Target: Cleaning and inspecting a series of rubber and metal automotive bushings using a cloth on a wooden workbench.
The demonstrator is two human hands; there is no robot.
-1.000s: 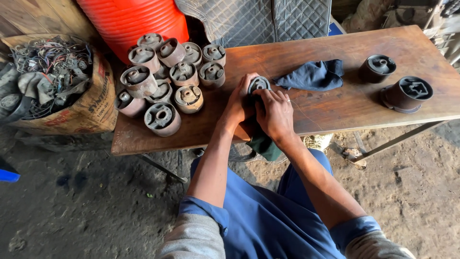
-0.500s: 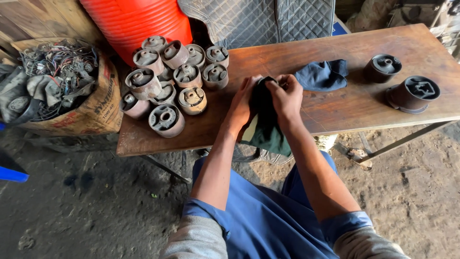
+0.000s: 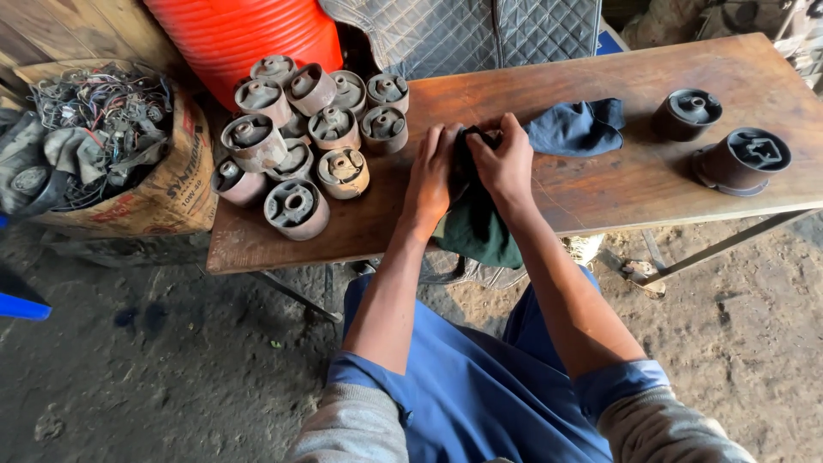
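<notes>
My left hand [image 3: 431,171] and my right hand [image 3: 504,159] meet over a dark green cloth [image 3: 477,225] on a worn wooden table [image 3: 600,184]. The cloth is wrapped around a round part that is now hidden under it, and its loose end hangs over the table's front edge. Both hands press and grip the wrapped bundle. A dark blue cloth [image 3: 576,127] lies just right of my right hand.
A pile of several rusty cylindrical bushings [image 3: 300,137] fills the table's left end. Two darker bushings [image 3: 741,161] stand at the right end. A cardboard box of wires and rags [image 3: 107,146] sits left, an orange ribbed barrel [image 3: 244,34] behind. Dirt floor lies below.
The round metal part seen between my hands a second ago is now covered by the green cloth. My hands have shifted slightly over it.
</notes>
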